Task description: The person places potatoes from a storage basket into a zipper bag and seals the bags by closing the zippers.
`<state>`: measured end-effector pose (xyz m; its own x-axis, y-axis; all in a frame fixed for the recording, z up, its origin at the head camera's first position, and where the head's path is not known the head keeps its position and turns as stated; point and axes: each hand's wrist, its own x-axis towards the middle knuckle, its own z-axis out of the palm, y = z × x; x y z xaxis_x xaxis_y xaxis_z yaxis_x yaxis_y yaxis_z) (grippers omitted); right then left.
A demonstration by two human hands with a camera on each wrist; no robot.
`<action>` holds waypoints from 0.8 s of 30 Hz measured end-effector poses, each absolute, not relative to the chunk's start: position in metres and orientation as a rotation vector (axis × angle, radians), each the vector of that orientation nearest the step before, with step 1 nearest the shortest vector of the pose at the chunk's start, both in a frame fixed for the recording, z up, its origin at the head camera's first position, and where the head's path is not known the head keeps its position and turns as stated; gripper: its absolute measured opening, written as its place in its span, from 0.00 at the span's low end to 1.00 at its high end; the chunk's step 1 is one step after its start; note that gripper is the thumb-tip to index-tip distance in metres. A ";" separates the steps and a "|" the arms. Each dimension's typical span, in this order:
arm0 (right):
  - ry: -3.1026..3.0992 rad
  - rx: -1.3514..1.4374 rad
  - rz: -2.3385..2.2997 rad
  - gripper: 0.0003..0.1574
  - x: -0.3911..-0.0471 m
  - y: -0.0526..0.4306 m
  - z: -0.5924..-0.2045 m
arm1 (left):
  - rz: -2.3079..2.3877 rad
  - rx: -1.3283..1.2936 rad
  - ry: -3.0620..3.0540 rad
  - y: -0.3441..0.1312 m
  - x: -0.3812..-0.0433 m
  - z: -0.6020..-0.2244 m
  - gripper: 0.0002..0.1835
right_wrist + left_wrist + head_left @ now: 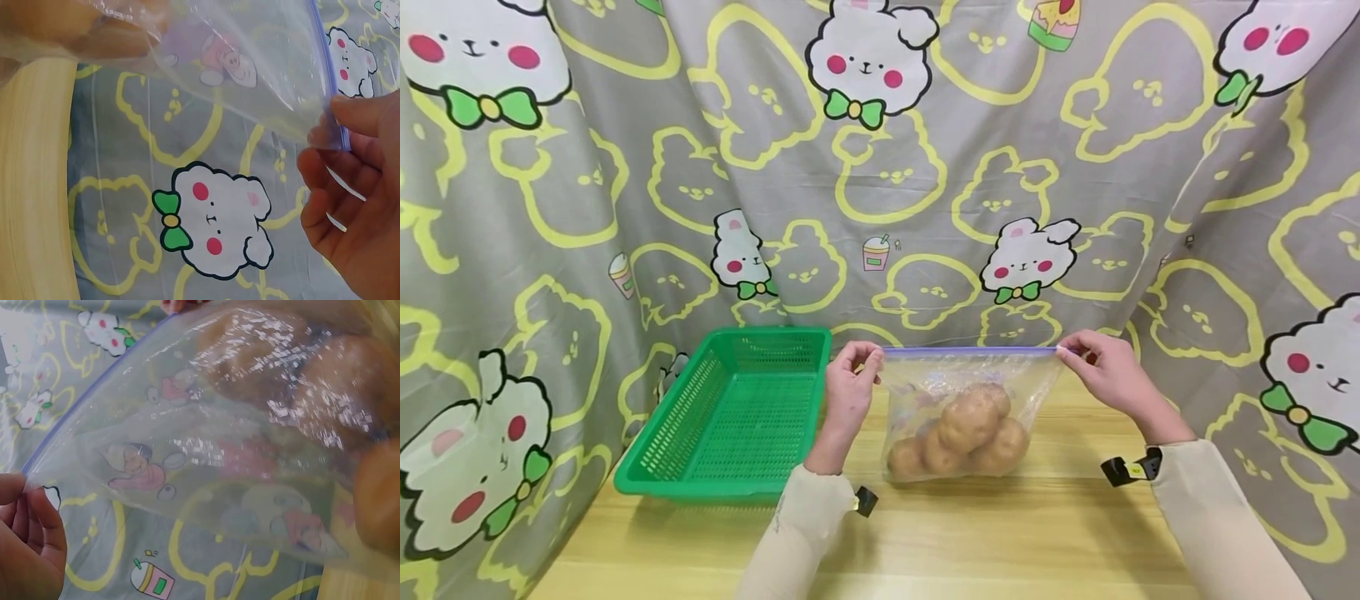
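A clear zip bag with a purple zip strip along its top holds several potatoes. My left hand pinches the top left corner of the bag, and my right hand pinches the top right corner. Between them the strip is stretched straight, and the potatoes sit heaped in the bag's lower part, close over the table. Printed cartoon figures show on the plastic in the left wrist view. In the right wrist view, thumb and fingers grip the strip's end.
A green plastic basket with perforated sides stands left of the bag, with nothing visible inside. The wooden table runs back to a grey cartoon-printed curtain, which also encloses both sides.
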<state>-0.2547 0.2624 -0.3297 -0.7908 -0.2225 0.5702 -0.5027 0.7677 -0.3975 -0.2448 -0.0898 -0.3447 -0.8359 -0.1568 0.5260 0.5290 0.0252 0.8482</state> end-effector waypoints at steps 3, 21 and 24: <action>-2.475 0.474 0.793 0.08 -0.262 0.261 -0.332 | -1.880 -0.346 -1.832 -0.088 -0.260 -0.353 0.06; -2.340 0.177 1.477 0.25 -0.307 0.247 -0.366 | -1.825 -0.389 -2.209 -0.084 -0.284 -0.373 0.33; -2.306 0.194 1.635 0.27 -0.310 0.244 -0.371 | -1.845 -0.391 -2.264 -0.084 -0.283 -0.381 0.34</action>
<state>-0.3099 0.2441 -0.3708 -0.9436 0.0664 0.3244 -0.2841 0.3407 -0.8962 -0.2834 -0.0835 -0.3813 -0.9462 0.0804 0.3135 0.3233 0.1888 0.9273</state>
